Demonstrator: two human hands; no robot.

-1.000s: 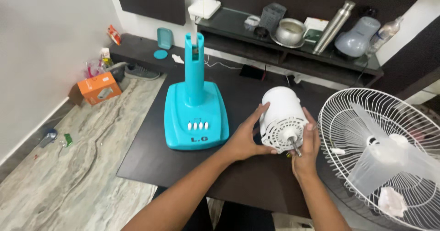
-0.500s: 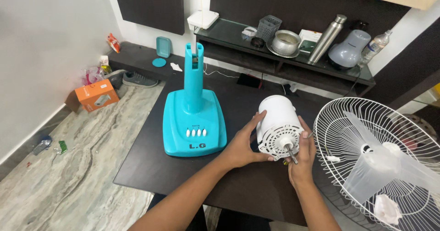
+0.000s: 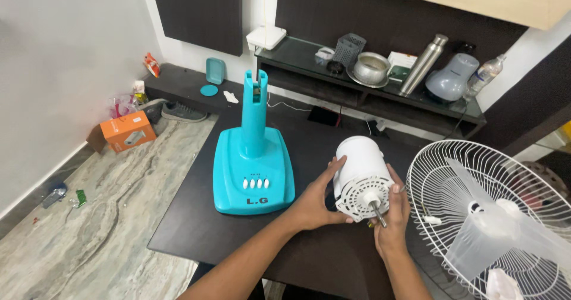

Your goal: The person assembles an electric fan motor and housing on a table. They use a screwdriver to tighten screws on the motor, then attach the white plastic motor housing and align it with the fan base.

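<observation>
Dark wood fills the middle of the view: a low table (image 3: 238, 234) standing on a pale marbled floor (image 3: 101, 217), with a dark shelf (image 3: 333, 80) against the wall behind it. Both of my bare hands rest near the table's front edge, wrapped around a white fan motor (image 3: 360, 169) that lies on its side with its slotted face and metal shaft (image 3: 377, 212) pointing back toward me. My left hand (image 3: 315, 202) cups the motor's left side, fingers spread along the housing and thumb up near the rim. My right hand (image 3: 392, 211) grips the right side, fingers curled over the housing just beside the shaft. To the left of the motor, close by but apart from it, stands a turquoise fan base (image 3: 254, 169) with an upright neck and a row of white buttons. To the right, a white wire fan guard (image 3: 488, 217) holds a translucent blade (image 3: 493, 228). On the shelf sit a steel pot (image 3: 370, 68), a steel bottle (image 3: 423, 65) and a mesh cup (image 3: 350, 49). An orange box (image 3: 125, 130) lies on the floor at far left.
</observation>
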